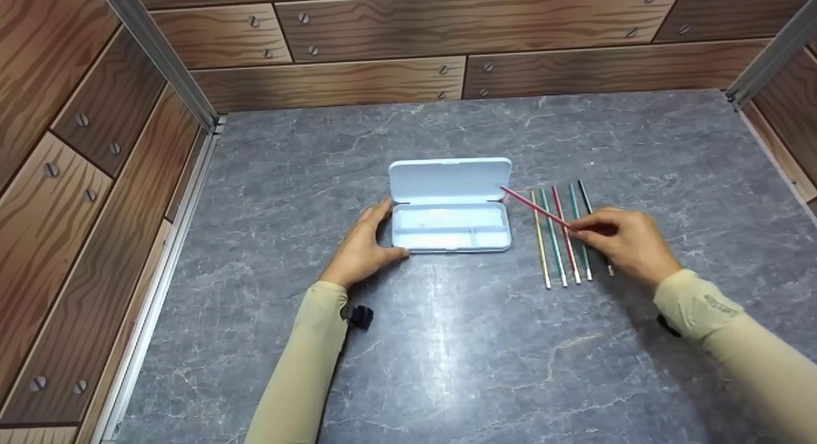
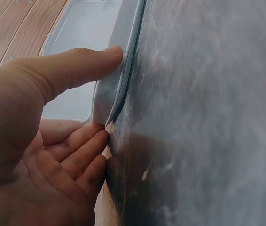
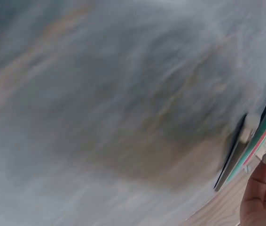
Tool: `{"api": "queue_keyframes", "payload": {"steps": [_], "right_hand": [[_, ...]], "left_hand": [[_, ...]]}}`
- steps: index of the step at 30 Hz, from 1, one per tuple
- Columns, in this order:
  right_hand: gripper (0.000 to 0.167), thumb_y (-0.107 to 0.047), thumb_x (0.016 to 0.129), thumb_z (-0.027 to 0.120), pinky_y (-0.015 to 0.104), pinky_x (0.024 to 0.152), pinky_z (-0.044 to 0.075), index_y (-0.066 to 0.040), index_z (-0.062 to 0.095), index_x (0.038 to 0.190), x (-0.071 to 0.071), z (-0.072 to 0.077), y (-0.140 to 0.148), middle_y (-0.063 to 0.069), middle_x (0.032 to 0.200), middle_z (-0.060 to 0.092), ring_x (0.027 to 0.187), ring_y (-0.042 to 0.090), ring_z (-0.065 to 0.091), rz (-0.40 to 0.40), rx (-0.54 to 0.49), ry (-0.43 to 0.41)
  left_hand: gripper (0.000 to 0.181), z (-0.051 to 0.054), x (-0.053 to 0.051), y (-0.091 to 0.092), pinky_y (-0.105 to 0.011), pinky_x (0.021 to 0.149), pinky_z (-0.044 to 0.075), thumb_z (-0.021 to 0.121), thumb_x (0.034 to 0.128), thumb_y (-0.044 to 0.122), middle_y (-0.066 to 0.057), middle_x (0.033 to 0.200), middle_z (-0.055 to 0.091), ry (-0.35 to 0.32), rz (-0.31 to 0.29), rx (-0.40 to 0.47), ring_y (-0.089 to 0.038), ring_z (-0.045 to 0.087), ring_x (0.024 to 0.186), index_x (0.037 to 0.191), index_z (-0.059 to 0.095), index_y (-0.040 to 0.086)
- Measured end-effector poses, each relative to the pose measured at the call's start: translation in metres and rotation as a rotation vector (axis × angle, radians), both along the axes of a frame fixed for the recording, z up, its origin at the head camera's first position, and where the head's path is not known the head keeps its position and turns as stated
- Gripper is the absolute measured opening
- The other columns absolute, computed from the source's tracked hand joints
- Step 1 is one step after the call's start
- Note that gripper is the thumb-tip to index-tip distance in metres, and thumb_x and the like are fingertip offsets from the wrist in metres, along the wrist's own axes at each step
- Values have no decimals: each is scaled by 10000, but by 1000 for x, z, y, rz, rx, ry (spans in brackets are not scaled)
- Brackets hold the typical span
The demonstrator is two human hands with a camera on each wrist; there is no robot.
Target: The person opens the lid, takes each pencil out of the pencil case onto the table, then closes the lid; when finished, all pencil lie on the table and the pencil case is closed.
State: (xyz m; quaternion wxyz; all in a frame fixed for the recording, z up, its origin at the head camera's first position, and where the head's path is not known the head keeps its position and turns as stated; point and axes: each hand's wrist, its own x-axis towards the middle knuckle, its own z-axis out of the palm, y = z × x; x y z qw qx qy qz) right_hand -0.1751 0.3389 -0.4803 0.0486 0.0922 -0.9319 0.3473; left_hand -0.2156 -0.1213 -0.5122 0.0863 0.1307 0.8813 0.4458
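An open pale blue pencil case (image 1: 447,248) lies on the table, its lid (image 1: 450,179) raised at the back and its base split into compartments. My left hand (image 1: 362,247) holds the case's left end, thumb along the front wall and fingers against the side. In my right hand (image 1: 629,243), thumb and fingers pinch a red pencil (image 1: 536,207) near its silver end, with its far end by the lid's right edge. Beneath it lie a yellow pencil (image 1: 540,240), a green pencil (image 1: 554,240), another red pencil (image 1: 570,252), a second green pencil (image 1: 586,259) and a black pencil (image 1: 584,194).
The grey marbled tabletop (image 1: 408,367) is bounded by wood-patterned panels (image 1: 370,80) at the back and sides. Metal posts (image 1: 169,55) stand at the corners. A black wrist device (image 1: 359,316) sits at the left sleeve.
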Motion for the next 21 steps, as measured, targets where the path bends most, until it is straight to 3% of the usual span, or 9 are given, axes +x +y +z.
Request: {"api": "queue_keyframes", "payload": {"steps": [4,8,17,21], "right_hand": [[197,-58,967,862,-19,811,457,-72,881,1163,5,3,12,185,1152,847,912,-232,577,-27,8,25],[198,-51,967,858,-24,826,443,-80,885,1161,9,5,24,196,1155,846,923,-259,567,-61,15,42],[197,-101,980,859,-2,749,435,-58,880,1172,12,4,43,210,1136,848,850,-278,535,-195,31,11],[210,-113,991,844,28,738,413,-41,871,1186,13,5,45,253,1163,836,831,-281,494,-243,56,-15]], "left_hand": [[1046,-8,-3,-2,-544,1371,365,965,876,197,-167,1681,547,34,-9,-1,-373,469,1615,1748,393,107],[1022,-8,-3,-2,-551,1361,378,968,874,197,-164,1666,562,40,-9,1,-373,492,1593,1735,421,123],[960,5,2,3,-534,1379,360,940,917,176,-146,1701,523,-21,10,-8,-352,455,1631,1730,431,132],[963,5,3,3,-541,1374,369,940,924,201,-134,1702,521,-31,18,-28,-346,455,1633,1735,424,148]]}}
